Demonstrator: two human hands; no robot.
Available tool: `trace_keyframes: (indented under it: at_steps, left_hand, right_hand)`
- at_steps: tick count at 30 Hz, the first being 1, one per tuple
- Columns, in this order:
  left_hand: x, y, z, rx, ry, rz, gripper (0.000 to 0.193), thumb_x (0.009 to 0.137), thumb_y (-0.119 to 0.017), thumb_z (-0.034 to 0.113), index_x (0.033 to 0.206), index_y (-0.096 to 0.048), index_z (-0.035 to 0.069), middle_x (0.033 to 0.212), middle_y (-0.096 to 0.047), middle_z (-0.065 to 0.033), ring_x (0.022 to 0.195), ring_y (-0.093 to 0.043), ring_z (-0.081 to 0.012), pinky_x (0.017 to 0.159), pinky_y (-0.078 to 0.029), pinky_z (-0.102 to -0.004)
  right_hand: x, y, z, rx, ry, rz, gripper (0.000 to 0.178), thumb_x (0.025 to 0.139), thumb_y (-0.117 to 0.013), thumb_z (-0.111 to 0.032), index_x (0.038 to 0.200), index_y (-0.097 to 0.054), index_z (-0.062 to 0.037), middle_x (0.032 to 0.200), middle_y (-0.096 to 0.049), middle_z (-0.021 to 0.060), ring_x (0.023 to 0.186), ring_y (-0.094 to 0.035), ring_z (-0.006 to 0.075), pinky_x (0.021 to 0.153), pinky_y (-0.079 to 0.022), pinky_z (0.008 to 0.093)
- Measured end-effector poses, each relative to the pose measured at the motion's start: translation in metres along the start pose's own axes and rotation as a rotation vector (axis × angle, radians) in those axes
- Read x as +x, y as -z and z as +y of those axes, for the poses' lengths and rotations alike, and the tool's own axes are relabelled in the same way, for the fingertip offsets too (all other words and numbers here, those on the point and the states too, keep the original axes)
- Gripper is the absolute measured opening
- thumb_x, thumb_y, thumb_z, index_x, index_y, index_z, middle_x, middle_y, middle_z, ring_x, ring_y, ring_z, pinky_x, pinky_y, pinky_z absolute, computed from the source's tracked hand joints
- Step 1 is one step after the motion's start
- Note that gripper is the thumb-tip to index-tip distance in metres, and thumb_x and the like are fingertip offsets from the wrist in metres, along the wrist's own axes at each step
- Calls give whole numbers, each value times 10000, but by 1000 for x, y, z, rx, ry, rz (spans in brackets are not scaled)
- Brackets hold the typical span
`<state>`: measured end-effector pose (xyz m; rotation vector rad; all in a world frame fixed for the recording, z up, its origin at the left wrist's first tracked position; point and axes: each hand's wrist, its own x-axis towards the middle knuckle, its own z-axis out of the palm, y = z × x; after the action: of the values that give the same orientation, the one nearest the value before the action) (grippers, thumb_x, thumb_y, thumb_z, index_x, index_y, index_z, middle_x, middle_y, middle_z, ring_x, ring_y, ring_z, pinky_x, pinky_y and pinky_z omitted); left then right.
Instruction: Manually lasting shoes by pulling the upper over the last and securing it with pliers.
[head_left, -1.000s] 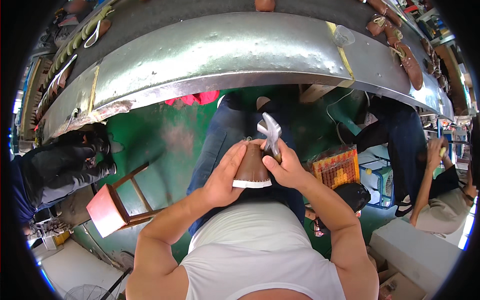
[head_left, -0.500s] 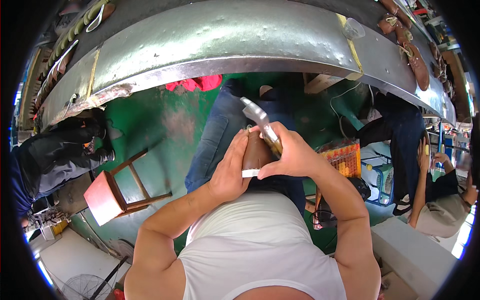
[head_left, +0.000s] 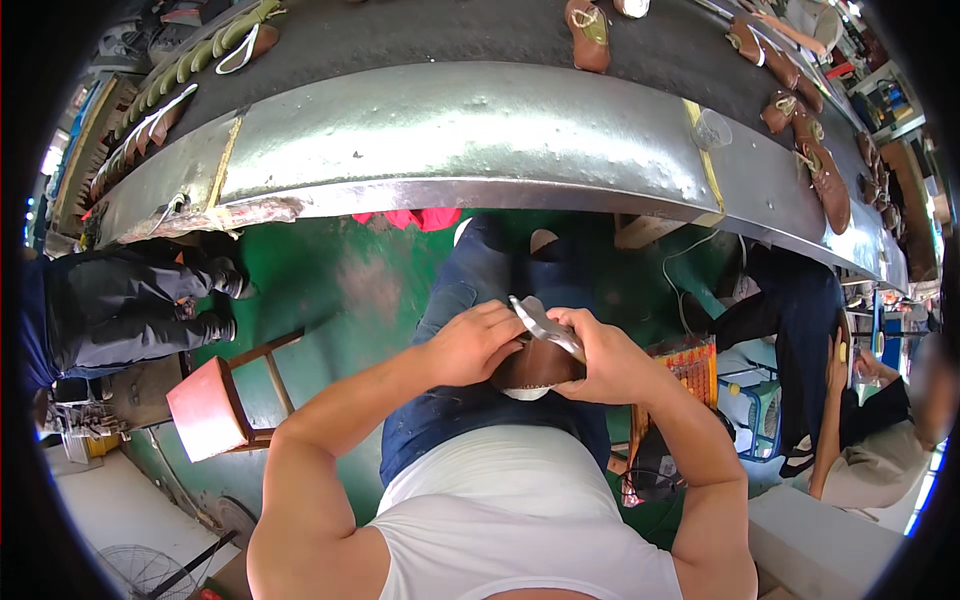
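Observation:
A brown leather shoe (head_left: 532,370) with a pale edge rests over my lap, its near end toward my body. Around its left side and top, my left hand (head_left: 474,344) is closed, fingers bent over the upper. My right hand (head_left: 612,362) grips the shoe's right side and also holds metal pliers (head_left: 546,326) with a curved head. These lie slantwise across the top of the shoe, their tip near my left fingertips. The handle is hidden in my right palm, and my hands cover much of the shoe.
Ahead runs a metal-edged conveyor (head_left: 450,130) carrying a brown shoe (head_left: 588,36) and several more at right. A reddish stool (head_left: 210,405) stands left, near a person in dark trousers (head_left: 130,310). Another person's arm (head_left: 828,420) is at right, beyond a blue-framed chair (head_left: 765,410).
My view has tilted up, showing more of the conveyor. The pliers have swung from pointing away to lying across the shoe, and my left fingers have bent over its top.

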<state>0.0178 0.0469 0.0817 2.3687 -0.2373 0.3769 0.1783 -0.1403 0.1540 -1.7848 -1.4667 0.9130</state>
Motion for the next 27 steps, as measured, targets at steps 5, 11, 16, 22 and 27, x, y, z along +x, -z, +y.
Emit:
trace_keyframes:
  at_steps: [5,11,16,22,27]
  left_hand:
    - [13,-28,-39,-655,494,92,169,920,-618,125,1067,-614,41,923,-620,-122,834,-627,-321,811,-547,-406]
    - [-8,-62,-76,-1734,1033,290,484,960,-590,299,1329,-471,9,1270,-599,-179,1173,-578,-309,1060,-412,-482]
    - [-8,-57,12,-496,608,24,757,834,-749,351,1403,-434,-35,1405,-472,-260,1316,-449,-391,1105,-355,-401]
    - [-7,-76,-4,-402,762,266,439,1001,-519,363,1150,-618,-37,1055,-642,-270,988,-629,-434,879,-495,-430]
    - [-20,-69,-21,-543,909,24,474,1050,-424,391,1098,-649,-24,911,-702,-148,797,-671,-304,764,-512,-377]
  right_hand:
    - [-3,-3,19,89,-82,18,784,618,-858,-129,1262,-426,-14,1209,-600,160,1004,-642,302,899,-487,357]
    - [0,8,40,200,-112,209,684,626,-835,-138,1191,-467,-22,1185,-604,112,1108,-563,198,984,-425,331]
    - [14,-14,88,518,-126,520,621,677,-874,-152,1145,-493,-7,1120,-607,84,1016,-579,140,883,-493,310]
    - [26,-71,100,670,-334,688,570,704,-864,-165,1095,-515,57,988,-628,109,824,-627,147,688,-536,279]
    - [7,-79,88,861,-529,510,499,725,-783,-68,1133,-515,36,980,-619,91,820,-636,157,705,-544,301]
